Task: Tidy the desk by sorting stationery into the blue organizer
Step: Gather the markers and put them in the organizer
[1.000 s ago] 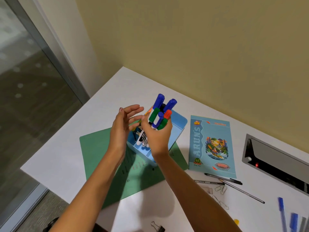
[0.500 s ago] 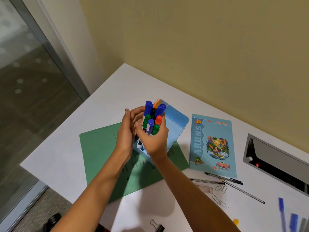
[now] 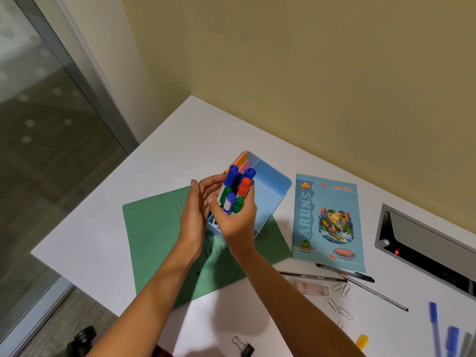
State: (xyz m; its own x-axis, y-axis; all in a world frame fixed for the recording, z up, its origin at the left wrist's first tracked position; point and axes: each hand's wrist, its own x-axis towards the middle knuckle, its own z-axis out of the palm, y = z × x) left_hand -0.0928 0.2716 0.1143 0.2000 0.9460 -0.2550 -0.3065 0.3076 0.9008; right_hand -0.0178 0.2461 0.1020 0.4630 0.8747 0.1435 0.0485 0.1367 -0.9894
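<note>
From the head view, the right hand (image 3: pixel 238 225) is closed around a bundle of markers (image 3: pixel 235 191) and grips them upright, caps on top. The caps are round plastic: blue, green, red, and one black. One marker at the front shows a white barrel under a blue cap. The left hand (image 3: pixel 195 210) stands just beside the bundle with its palm toward it. Its fingers are almost straight and hold nothing, and their tips lie against the side of the markers.

The bundle is over the front part of the organizer (image 3: pixel 270 191). This is a light blue plastic holder with smooth walls and a tall back with rounded corners. The hands hide the lower ends of the markers, so I cannot tell if they reach the bottom. The organizer stands on a flat green folder (image 3: pixel 154 228), which lies on the white, smooth desk (image 3: pixel 180 140).

To the right of the organizer lies a light blue notebook (image 3: pixel 327 217) with a colourful picture on the cover. Near its lower edge there are thin dark pens (image 3: pixel 345 273), wire paper clips (image 3: pixel 341 288) and a small clear box (image 3: pixel 311 288). A black binder clip (image 3: pixel 243 346) lies at the near edge of the desk. At the far right, blue pens (image 3: pixel 435 328) look blurred. A grey metal box (image 3: pixel 425 246) is set into the desk near the wall.
</note>
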